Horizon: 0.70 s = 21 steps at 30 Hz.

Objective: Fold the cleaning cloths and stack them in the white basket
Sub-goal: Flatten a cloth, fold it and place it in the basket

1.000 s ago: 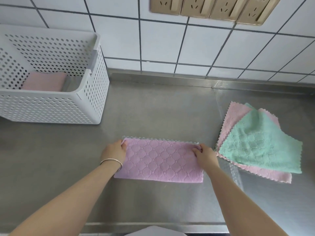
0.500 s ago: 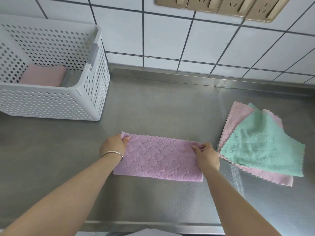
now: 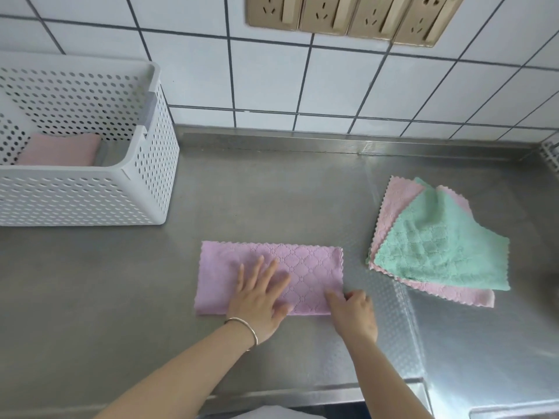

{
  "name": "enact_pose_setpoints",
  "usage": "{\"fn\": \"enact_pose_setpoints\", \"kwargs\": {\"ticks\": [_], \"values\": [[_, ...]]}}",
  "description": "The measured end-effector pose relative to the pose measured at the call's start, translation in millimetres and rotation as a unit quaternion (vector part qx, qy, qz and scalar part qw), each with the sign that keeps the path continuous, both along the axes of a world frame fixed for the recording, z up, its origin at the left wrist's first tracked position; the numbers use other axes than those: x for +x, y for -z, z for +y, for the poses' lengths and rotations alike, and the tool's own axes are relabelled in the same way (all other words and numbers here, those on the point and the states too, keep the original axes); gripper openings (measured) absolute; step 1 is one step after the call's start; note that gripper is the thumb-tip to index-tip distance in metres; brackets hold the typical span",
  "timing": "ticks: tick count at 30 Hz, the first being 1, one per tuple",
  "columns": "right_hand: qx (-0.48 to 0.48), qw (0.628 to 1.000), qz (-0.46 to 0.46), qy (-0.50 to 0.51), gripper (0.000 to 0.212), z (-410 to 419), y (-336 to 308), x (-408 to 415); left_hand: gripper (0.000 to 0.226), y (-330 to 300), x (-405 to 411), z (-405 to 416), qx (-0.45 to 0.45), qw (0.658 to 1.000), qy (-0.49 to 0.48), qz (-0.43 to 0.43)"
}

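Observation:
A purple cloth (image 3: 308,267), folded in half into a long rectangle, lies flat on the steel counter. My left hand (image 3: 260,300) presses on its middle with straight, spread fingers. My right hand (image 3: 352,313) pinches the cloth's near right corner between thumb and fingers. The white perforated basket (image 3: 145,189) stands at the back left with one folded pink cloth (image 3: 59,149) inside. To the right lies a loose pile with a green cloth (image 3: 438,249) on top of a pink cloth (image 3: 393,204).
The steel counter (image 3: 90,282) ends in a front edge close to my body. A tiled wall with a row of gold sockets (image 3: 348,16) rises behind. A perforated white object (image 3: 551,152) shows at the far right edge.
My left hand left the cloth's left end and now presses flat on its middle. My right hand slid from the far right corner down to the near right corner. The camera shifted.

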State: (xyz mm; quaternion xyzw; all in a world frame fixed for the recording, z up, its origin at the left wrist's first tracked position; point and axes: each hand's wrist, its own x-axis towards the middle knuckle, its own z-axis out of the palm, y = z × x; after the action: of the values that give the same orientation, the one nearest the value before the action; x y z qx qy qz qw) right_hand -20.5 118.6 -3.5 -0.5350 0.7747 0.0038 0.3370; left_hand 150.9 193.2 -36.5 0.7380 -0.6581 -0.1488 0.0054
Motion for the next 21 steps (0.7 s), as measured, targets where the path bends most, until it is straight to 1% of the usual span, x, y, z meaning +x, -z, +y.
{"fn": "enact_pose_setpoints", "kwargs": {"ticks": [1,2,4,6,7,8,11,13,16,17,19,20,21], "values": [[0.003,1.0,0.005,0.0,0.055,2.6,-0.7,1.4,0.063,-0.3,-5.3,-3.4,0.018,1.0,0.019,-0.016],[0.008,1.0,0.013,-0.005,0.058,4.6,-0.5,2.7,0.067,6.5,-8.1,-4.8,0.017,0.999,0.028,-0.029],[0.015,0.999,0.029,-0.02,0.065,7.0,-1.5,2.7,0.069,12.5,-11.0,-4.6,0.034,0.999,0.016,-0.009],[0.031,0.998,0.036,-0.032,0.071,7.3,-3.7,0.6,0.068,11.8,-11.6,-4.6,0.03,0.999,0.01,-0.016],[0.044,0.998,0.037,-0.034,0.072,6.9,-4.1,-0.6,0.068,12.5,-11.6,-4.4,0.051,0.998,0.015,-0.019],[0.054,0.998,0.033,-0.031,0.069,6.8,-4.6,-1.6,0.068,10.3,-11.4,-4.8,0.069,0.997,0.022,-0.016],[0.055,0.998,-0.017,0.012,0.05,7.4,-2.5,-1.8,0.066,3.0,-10.6,-5.3,0.097,0.995,0.032,-0.011],[0.053,0.996,-0.057,0.046,0.047,8.4,-0.4,-1.6,0.068,4.3,-10.8,-5.8,0.1,0.994,0.035,-0.012],[0.035,0.996,-0.062,0.056,0.04,9.6,1.7,-0.3,0.073,1.7,-11.1,-7.0,0.112,0.993,0.035,-0.015],[0.023,0.997,-0.059,0.049,0.036,10.6,1.3,0.3,0.069,-1.8,-10.4,-8.2,0.117,0.993,0.031,-0.011],[-0.019,0.997,-0.07,0.037,0.024,13.8,-3.3,2.8,0.064,-12.1,-10.3,-12.0,0.12,0.992,0.005,0.034],[-0.047,0.995,-0.079,0.032,0.016,15.3,-7.8,5.7,0.064,-16.8,-12.2,-14.0,0.106,0.991,-0.018,0.079],[-0.079,0.993,-0.085,0.025,0.01,17.4,-14.1,9.5,0.06,-25.7,-15.6,-15.5,0.083,0.982,-0.06,0.157]]}}
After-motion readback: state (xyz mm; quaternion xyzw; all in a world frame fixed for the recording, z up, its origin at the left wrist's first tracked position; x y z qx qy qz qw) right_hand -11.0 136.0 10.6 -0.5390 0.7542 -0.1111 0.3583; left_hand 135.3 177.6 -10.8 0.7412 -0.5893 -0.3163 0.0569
